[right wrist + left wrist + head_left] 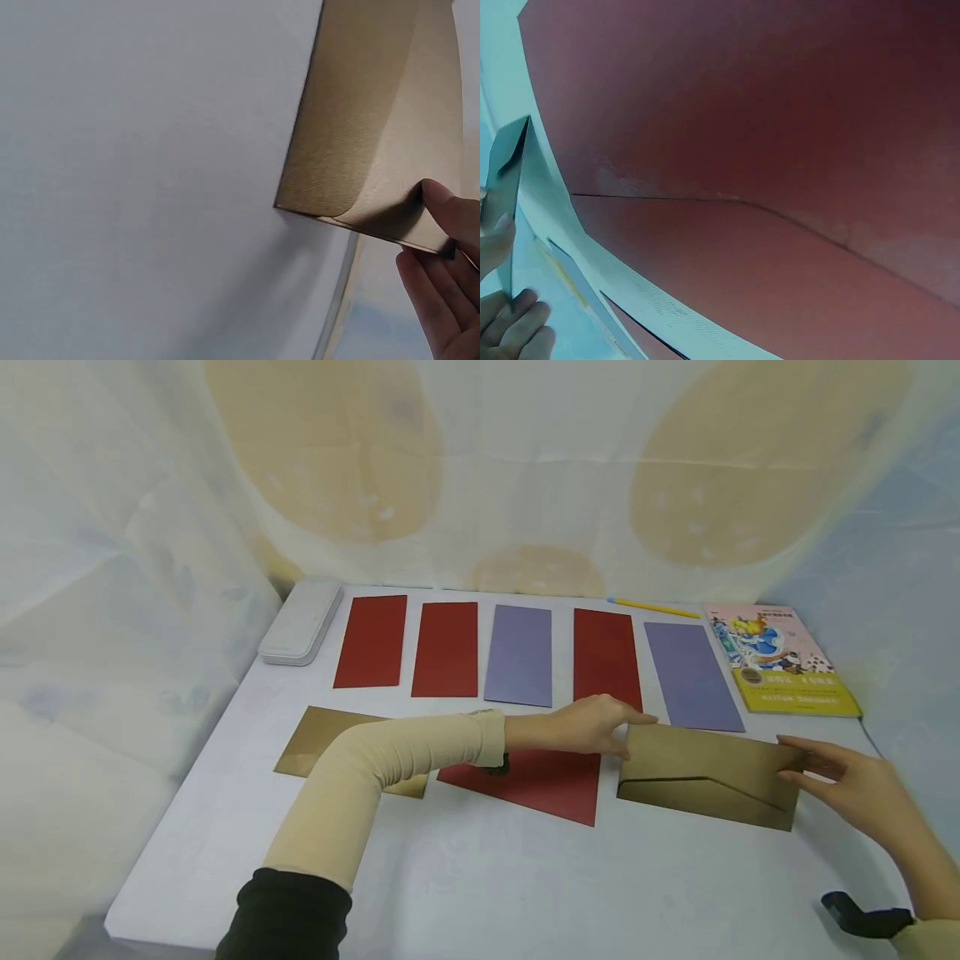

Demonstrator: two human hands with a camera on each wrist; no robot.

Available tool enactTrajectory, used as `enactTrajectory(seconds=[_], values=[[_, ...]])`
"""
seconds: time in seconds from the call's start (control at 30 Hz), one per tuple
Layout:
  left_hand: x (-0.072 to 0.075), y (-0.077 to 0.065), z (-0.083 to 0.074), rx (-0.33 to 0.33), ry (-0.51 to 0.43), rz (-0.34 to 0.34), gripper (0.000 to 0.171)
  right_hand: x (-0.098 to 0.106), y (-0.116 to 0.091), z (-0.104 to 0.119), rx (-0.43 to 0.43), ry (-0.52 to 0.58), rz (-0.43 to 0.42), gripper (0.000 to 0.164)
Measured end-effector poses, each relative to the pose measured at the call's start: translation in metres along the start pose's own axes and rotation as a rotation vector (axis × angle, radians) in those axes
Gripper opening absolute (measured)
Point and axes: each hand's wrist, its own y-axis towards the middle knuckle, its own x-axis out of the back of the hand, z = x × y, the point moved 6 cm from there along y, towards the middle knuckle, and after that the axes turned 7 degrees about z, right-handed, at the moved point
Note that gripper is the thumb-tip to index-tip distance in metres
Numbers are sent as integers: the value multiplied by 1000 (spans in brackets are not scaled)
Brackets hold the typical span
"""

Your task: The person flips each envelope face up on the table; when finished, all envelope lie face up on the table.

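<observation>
A gold envelope (705,772) is held tilted up off the table at the right, its flap side facing me. My left hand (588,727) pinches its left end near the upper corner. At the other end, my right hand (862,785) grips it, thumb on the front and fingers behind, as the right wrist view shows. A large red envelope (540,785) lies flat below my left forearm, partly covered by it; its flap line shows in the left wrist view. Further left, my sleeve crosses a second gold envelope (311,739).
Along the back lie red envelopes (371,642) and purple ones (519,654) in a row. A white case (302,621) sits at the back left corner. At the back right are a yellow pencil (656,607) and a colourful book (780,660).
</observation>
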Motion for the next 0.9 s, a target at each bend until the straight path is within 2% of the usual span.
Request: enactTrajectory(seconds=[0.17, 0.4, 0.53, 0.73, 0.9], values=[[-6, 2, 4, 29, -7, 65, 64, -7, 2, -2, 30, 23, 13, 48], [-13, 6, 6, 26, 34, 121, 63, -16, 4, -6, 29, 4, 55, 48], [-16, 7, 7, 14, 49, 126, 59, -21, 4, -7, 26, 3, 82, 48], [-23, 9, 11, 6, 22, 128, 46, -28, 2, -10, -13, 0, 152, 48], [-23, 7, 10, 10, 23, 127, 46, -30, 0, -9, -13, -3, 149, 48]])
